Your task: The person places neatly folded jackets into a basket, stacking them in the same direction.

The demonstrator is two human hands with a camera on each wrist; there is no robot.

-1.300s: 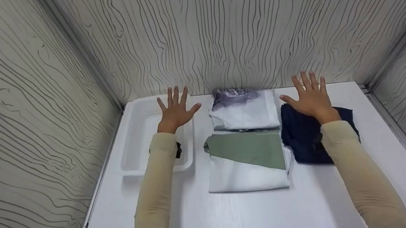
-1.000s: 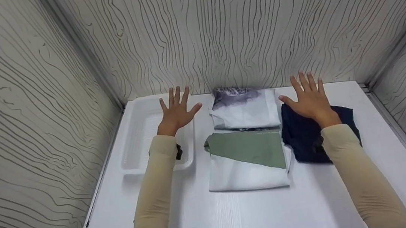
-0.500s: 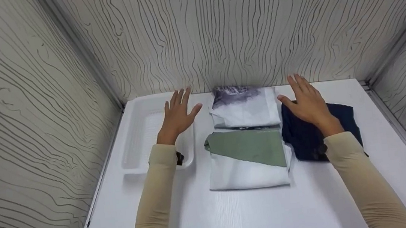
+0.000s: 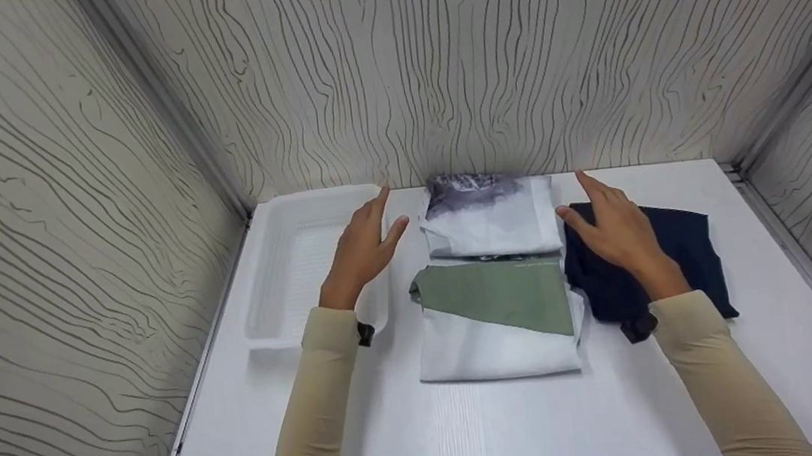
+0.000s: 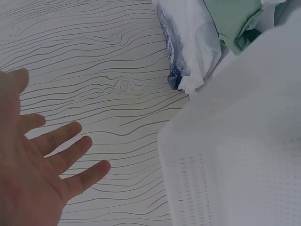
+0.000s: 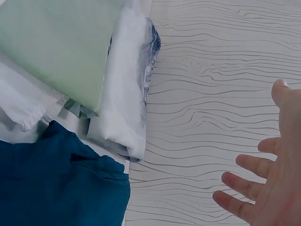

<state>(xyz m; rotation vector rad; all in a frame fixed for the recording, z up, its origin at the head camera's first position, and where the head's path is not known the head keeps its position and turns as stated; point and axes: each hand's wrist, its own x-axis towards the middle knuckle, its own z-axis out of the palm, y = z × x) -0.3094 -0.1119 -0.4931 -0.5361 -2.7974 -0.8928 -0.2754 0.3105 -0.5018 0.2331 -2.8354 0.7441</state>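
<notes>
Creases could spoil the folded navy-blue cloth [image 4: 689, 251] if the right hand [image 4: 614, 229] sweeps low; it and the left hand [image 4: 361, 249], near the white rectangular plastic basket [image 4: 290, 270], hold nothing

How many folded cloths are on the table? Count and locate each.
3: purple-white cloth at back, green-white cloth in front of it, navy cloth at right. More could be hidden underneath.
</notes>
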